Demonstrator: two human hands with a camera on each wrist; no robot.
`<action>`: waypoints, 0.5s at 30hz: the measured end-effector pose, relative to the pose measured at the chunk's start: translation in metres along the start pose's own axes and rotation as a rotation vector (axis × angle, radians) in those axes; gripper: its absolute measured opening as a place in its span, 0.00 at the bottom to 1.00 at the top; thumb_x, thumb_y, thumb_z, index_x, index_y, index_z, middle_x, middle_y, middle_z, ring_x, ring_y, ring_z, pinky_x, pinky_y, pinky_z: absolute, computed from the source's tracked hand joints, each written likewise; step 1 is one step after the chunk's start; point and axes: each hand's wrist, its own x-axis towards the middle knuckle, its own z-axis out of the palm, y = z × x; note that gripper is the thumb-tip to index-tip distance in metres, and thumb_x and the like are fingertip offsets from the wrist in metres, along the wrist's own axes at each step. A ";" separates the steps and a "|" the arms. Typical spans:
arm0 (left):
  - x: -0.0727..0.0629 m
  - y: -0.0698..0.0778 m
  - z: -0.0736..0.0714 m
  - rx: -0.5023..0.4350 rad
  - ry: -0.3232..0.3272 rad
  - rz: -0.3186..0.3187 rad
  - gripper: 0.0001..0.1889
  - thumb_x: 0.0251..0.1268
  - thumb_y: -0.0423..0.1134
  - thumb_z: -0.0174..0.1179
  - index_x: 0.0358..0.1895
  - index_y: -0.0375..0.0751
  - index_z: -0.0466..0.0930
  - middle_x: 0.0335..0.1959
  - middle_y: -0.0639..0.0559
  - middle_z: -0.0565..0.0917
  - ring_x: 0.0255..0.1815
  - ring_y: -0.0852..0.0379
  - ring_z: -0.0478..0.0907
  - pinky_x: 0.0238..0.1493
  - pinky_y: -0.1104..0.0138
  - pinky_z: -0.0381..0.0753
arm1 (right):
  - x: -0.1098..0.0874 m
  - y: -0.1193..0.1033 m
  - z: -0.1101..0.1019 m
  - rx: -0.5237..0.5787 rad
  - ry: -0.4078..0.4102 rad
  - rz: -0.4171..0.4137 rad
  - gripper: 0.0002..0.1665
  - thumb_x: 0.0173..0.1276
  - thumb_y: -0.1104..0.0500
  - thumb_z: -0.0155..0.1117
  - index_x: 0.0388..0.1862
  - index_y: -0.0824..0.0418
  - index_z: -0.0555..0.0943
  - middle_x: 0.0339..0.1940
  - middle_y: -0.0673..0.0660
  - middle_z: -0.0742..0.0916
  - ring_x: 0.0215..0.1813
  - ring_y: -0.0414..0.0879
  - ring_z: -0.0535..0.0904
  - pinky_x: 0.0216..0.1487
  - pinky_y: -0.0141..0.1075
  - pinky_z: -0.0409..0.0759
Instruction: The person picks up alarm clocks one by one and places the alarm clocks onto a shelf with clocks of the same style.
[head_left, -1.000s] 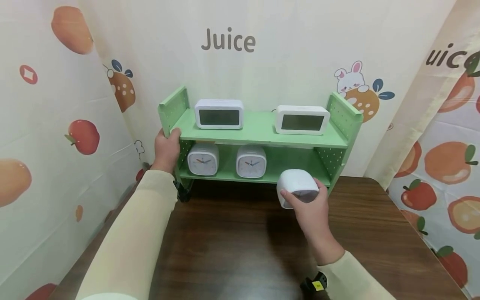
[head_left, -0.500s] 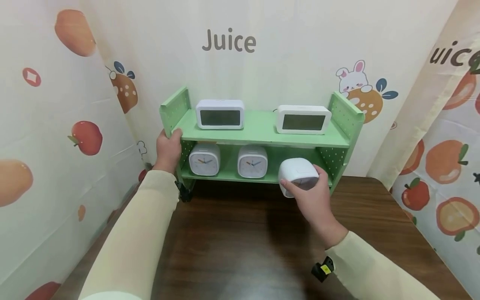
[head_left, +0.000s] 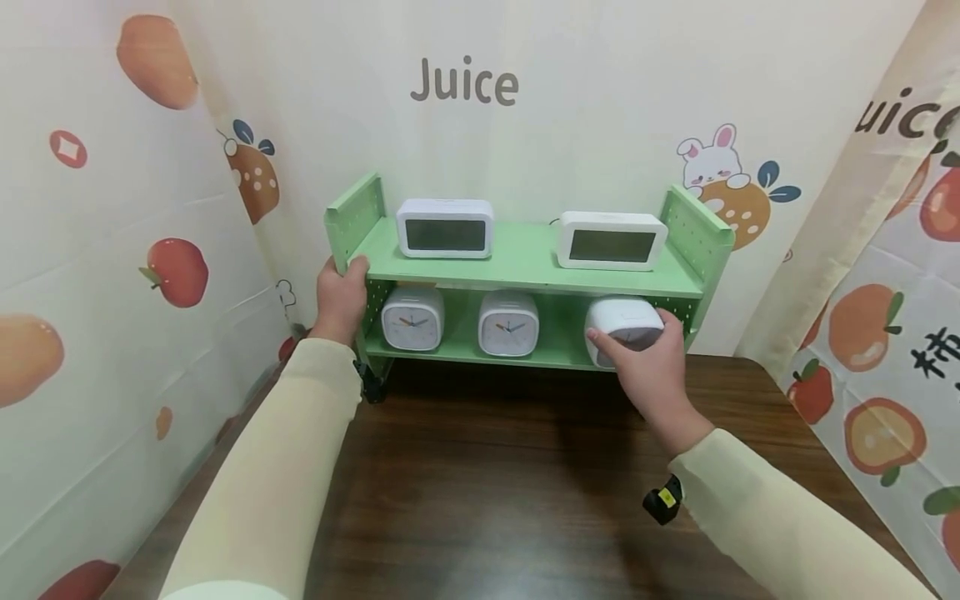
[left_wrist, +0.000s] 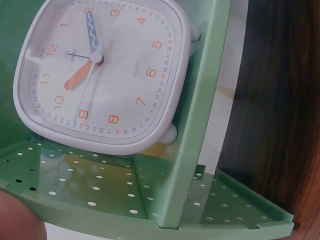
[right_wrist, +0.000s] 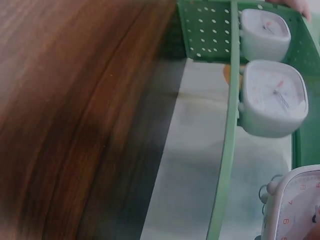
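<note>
My right hand (head_left: pixel 658 375) holds a white alarm clock (head_left: pixel 624 310) by its sides, at the right end of the lower tier of a green two-tier shelf (head_left: pixel 517 282). Its top tilts toward me, and part of its dial (right_wrist: pixel 300 207) shows in the right wrist view. At the shelf's left side panel, my left hand (head_left: pixel 341 298) grips the edge, thumb on the front. Two more white alarm clocks, the left one (head_left: pixel 412 321) and the middle one (head_left: pixel 508 325), stand upright on the lower tier. The left clock's dial (left_wrist: pixel 100 70), with orange numerals, fills much of the left wrist view.
Two white digital clocks, a left one (head_left: pixel 446 230) and a right one (head_left: pixel 612 242), stand on the upper tier. The shelf's perforated right panel (head_left: pixel 697 237) rises beside the right one. Below is a dark wooden table (head_left: pixel 480 492); a fruit-print curtain (head_left: pixel 585 108) hangs behind.
My right hand has raised the alarm clock and carried it forward and right, from in front of the shelf to the lower tier. The left hand keeps its grip on the side panel.
</note>
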 end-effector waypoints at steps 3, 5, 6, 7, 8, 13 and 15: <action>0.000 0.002 0.001 0.005 -0.003 0.005 0.33 0.74 0.54 0.47 0.77 0.44 0.63 0.69 0.44 0.71 0.67 0.47 0.68 0.70 0.50 0.66 | 0.006 0.001 -0.003 0.004 0.023 0.035 0.70 0.57 0.33 0.77 0.83 0.55 0.45 0.74 0.61 0.63 0.70 0.55 0.62 0.63 0.51 0.73; -0.001 0.003 0.001 0.008 -0.005 0.004 0.33 0.74 0.54 0.47 0.77 0.44 0.63 0.69 0.44 0.71 0.67 0.47 0.68 0.70 0.50 0.65 | 0.008 0.002 -0.003 0.006 0.035 0.045 0.70 0.56 0.33 0.78 0.83 0.55 0.45 0.74 0.60 0.63 0.69 0.54 0.62 0.63 0.50 0.73; -0.001 0.003 0.001 0.010 -0.005 0.002 0.33 0.74 0.54 0.47 0.77 0.45 0.63 0.70 0.45 0.71 0.67 0.48 0.68 0.70 0.50 0.65 | 0.010 0.002 -0.003 0.004 0.040 0.048 0.71 0.56 0.32 0.78 0.83 0.55 0.45 0.74 0.60 0.63 0.69 0.54 0.62 0.63 0.50 0.72; -0.001 0.003 0.001 0.012 -0.006 0.000 0.33 0.74 0.54 0.47 0.77 0.45 0.62 0.70 0.45 0.71 0.67 0.48 0.68 0.70 0.50 0.65 | 0.011 0.002 -0.003 0.004 0.041 0.049 0.71 0.56 0.32 0.78 0.83 0.56 0.45 0.74 0.61 0.63 0.69 0.54 0.63 0.63 0.50 0.72; -0.002 0.003 0.001 0.014 -0.006 -0.002 0.33 0.74 0.55 0.47 0.78 0.45 0.62 0.70 0.45 0.71 0.67 0.48 0.68 0.70 0.50 0.65 | 0.012 0.003 -0.003 0.002 0.044 0.051 0.71 0.56 0.32 0.78 0.83 0.56 0.45 0.74 0.61 0.64 0.69 0.54 0.63 0.63 0.50 0.72; -0.003 0.002 0.000 0.028 -0.007 -0.007 0.33 0.74 0.55 0.47 0.78 0.46 0.62 0.70 0.45 0.70 0.66 0.48 0.68 0.70 0.50 0.65 | 0.014 0.005 0.001 0.000 0.051 0.062 0.73 0.54 0.31 0.78 0.83 0.57 0.46 0.73 0.62 0.65 0.68 0.55 0.64 0.64 0.51 0.72; -0.003 0.002 -0.001 0.033 -0.009 -0.010 0.33 0.74 0.55 0.46 0.78 0.46 0.61 0.71 0.45 0.70 0.67 0.48 0.68 0.70 0.50 0.65 | 0.015 0.007 0.003 0.000 0.057 0.066 0.73 0.53 0.30 0.78 0.83 0.58 0.46 0.73 0.63 0.65 0.68 0.56 0.64 0.66 0.51 0.71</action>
